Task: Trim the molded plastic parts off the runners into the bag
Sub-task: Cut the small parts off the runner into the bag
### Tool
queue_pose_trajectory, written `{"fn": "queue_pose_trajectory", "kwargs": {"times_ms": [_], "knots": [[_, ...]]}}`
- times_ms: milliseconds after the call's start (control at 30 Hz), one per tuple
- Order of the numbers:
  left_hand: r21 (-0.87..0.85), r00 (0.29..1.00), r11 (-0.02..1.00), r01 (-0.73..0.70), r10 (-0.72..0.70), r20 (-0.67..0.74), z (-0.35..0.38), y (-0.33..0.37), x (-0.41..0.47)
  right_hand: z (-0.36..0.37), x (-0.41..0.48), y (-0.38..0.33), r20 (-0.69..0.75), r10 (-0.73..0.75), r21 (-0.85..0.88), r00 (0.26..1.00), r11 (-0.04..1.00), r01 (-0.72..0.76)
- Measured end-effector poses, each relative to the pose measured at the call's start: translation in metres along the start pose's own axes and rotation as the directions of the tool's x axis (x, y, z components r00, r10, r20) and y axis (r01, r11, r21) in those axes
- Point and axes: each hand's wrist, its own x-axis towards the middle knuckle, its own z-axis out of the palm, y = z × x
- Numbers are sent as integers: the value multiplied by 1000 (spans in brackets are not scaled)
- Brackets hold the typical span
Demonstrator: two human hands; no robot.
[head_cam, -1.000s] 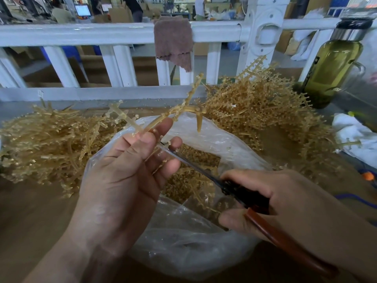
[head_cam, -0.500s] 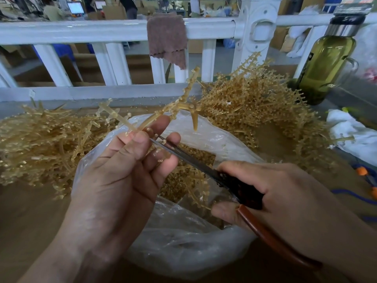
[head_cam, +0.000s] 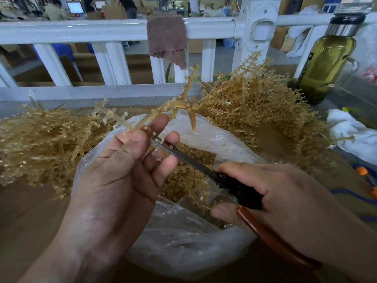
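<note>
My left hand (head_cam: pixel 122 176) pinches a tan branched plastic runner (head_cam: pixel 177 103) above the open clear plastic bag (head_cam: pixel 183 242). Small round parts still line the runner's arms. My right hand (head_cam: pixel 285 197) grips cutters (head_cam: pixel 234 184) with black jaws and a brown handle. The blade tips reach in between my left fingers, against the runner. Loose tan parts (head_cam: pixel 189 160) lie inside the bag.
Heaps of tan runners lie on the brown table at left (head_cam: pixel 40 144) and back right (head_cam: pixel 255 111). A white railing (head_cam: pixel 102 31) with a brown cloth (head_cam: pixel 167 37) borders the back. A green bottle (head_cam: pixel 326 64) and white cloth (head_cam: pixel 350 131) sit at right.
The cutter tips have slid further up between my left fingers along the runner. Both hands otherwise hold their places over the bag.
</note>
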Motion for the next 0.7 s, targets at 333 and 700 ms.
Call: {"fn": "queue_pose_trajectory", "kwargs": {"times_ms": [333,700], "knots": [[-49,999,998,29,-30,-14,2,2,-1,1,1,4,-38,-38,41,999,998,39],[-9,999,1000,-21,21,24,-3,-1,0,-3,0,1,-9,-47,31,999,998,47]]}}
